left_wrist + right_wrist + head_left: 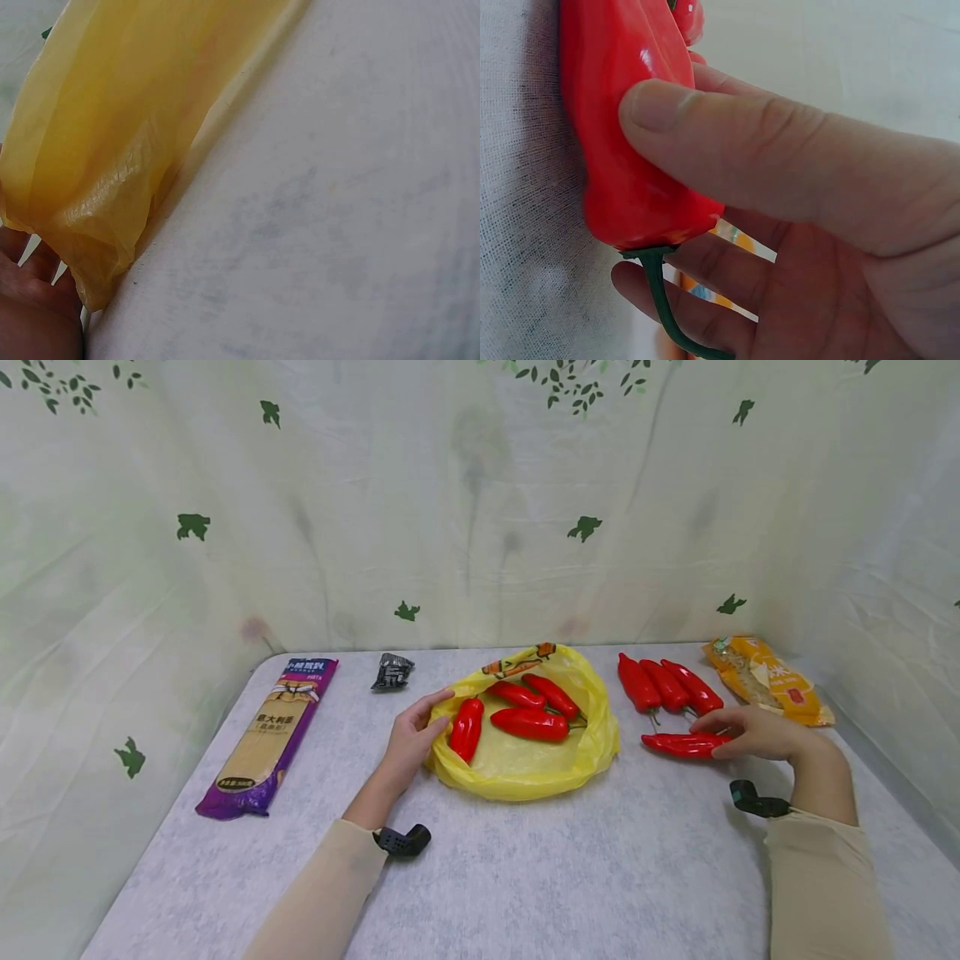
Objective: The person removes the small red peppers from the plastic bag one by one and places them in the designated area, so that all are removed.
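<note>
A yellow plastic bag lies with its mouth spread wide, several red peppers inside it. At its left rim my left hand holds the plastic, thumb on the inner side; the bag's outer wall hides part of the fingers in the left wrist view. Off to the right, my right hand pinches a single red pepper near its stem end, close over the table. The right wrist view shows the thumb pressed on this pepper, its green stem hanging toward the palm.
Three red peppers lie in a row behind the right hand. An orange food packet is at the back right corner. A long purple pasta packet lies at left, and a small black wrapped item behind the left hand.
</note>
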The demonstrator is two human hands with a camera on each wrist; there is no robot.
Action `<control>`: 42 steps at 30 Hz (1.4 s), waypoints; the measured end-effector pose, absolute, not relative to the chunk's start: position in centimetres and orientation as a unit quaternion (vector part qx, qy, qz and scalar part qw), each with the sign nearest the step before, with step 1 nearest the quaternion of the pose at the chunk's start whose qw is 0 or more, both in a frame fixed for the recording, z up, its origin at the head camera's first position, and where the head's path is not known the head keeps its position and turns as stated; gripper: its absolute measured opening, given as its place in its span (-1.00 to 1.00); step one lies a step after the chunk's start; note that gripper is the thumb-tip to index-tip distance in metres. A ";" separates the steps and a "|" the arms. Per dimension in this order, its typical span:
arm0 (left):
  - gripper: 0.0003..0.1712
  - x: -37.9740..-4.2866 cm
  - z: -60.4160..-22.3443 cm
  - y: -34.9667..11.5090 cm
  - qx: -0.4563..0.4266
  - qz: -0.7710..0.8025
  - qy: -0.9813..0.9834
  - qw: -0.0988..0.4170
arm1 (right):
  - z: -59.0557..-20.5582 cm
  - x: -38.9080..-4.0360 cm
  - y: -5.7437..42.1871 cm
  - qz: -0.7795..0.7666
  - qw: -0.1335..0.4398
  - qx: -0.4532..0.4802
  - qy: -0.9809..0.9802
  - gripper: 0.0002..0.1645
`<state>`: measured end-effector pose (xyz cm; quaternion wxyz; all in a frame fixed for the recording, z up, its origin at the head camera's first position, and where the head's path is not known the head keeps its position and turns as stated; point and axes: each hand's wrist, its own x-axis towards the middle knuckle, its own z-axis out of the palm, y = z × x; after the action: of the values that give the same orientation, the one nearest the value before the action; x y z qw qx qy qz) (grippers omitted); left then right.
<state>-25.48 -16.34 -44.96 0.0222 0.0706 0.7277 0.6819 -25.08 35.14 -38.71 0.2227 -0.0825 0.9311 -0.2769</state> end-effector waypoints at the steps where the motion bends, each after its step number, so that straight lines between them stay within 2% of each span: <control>1: -0.55 -25.5 -45.0 -16.3 0.070 0.682 0.728 0.021 | -38.7 -25.1 35.2 -0.278 0.222 -0.083 0.931 -0.27; 10: -0.55 -25.4 -44.8 -16.3 0.065 0.682 0.728 0.019 | -38.5 -25.2 35.1 -0.294 0.224 -0.087 0.925 -0.31; 19: -0.56 -25.6 -44.9 -16.3 0.065 0.683 0.728 0.021 | -37.8 -24.9 34.6 -0.302 0.195 -0.078 0.930 -0.30; 27: -0.56 -25.6 -45.0 -16.2 0.061 0.682 0.728 0.022 | -37.2 -24.8 33.8 -0.309 0.159 -0.077 0.935 -0.24; 35: -0.56 -25.5 -44.9 -16.2 0.064 0.682 0.729 0.020 | -36.7 -25.2 32.6 -0.315 0.121 -0.073 0.938 -0.27; 42: -0.55 -25.5 -45.0 -16.3 0.065 0.684 0.726 0.017 | -36.2 -25.4 31.0 -0.342 0.055 -0.048 0.937 -0.26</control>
<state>-25.54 -16.29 -44.99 0.0171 0.0655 0.7264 0.6839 -25.37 31.03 -36.21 0.0549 -0.0479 0.9370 -0.3418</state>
